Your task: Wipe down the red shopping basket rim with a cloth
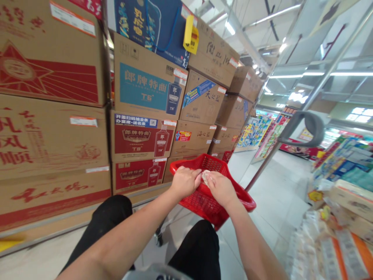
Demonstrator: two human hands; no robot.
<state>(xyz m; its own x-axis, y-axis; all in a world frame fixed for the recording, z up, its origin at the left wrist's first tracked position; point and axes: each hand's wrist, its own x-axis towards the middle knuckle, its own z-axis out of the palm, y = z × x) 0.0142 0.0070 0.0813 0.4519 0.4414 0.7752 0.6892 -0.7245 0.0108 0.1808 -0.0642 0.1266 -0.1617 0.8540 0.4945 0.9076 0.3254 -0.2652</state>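
A red plastic shopping basket (208, 204) with mesh walls stands in front of my knees. My left hand (185, 181) is closed over the basket's rim, knuckles up. Close beside it, my right hand (220, 188) presses a small crumpled white cloth or tissue (205, 177) against the same rim. The fingertips of both hands nearly meet there, and the undersides of the fingers are hidden. A long metal pull rod with a grey loop handle (304, 129) rises at a slant from the basket's right side.
Stacked cardboard cartons (145, 87) form a wall on the left, with a blue gift bag (151, 27) on top. Packaged goods (338, 233) are piled at the right. Between them runs a tiled aisle floor (268, 194). A black caster (159, 237) shows below my arms.
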